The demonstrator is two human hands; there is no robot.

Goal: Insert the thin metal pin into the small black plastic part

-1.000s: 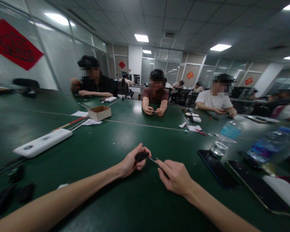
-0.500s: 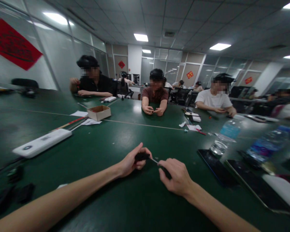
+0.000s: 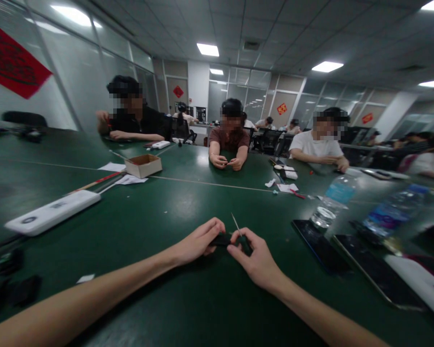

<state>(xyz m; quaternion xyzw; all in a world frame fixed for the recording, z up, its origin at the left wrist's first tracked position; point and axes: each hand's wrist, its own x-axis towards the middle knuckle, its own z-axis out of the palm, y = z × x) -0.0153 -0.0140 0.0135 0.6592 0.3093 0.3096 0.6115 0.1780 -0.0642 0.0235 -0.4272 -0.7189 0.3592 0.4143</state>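
My left hand is closed around a small black block-like part, low over the green table. What the part is, I cannot make out. My right hand grips the dark handle of a screwdriver. Its thin metal shaft points up and away, clear of the black part. The fingertips of my right hand are close beside the part's right end; whether they touch it I cannot tell.
On the left lie a white power strip, a cardboard box and several black parts. To the right are two water bottles and two phones. Several people sit across the table.
The screwdriver has swung from pointing at the black part to pointing upward. My left hand has turned over, palm more downward, and the black part now lies lower between my hands.
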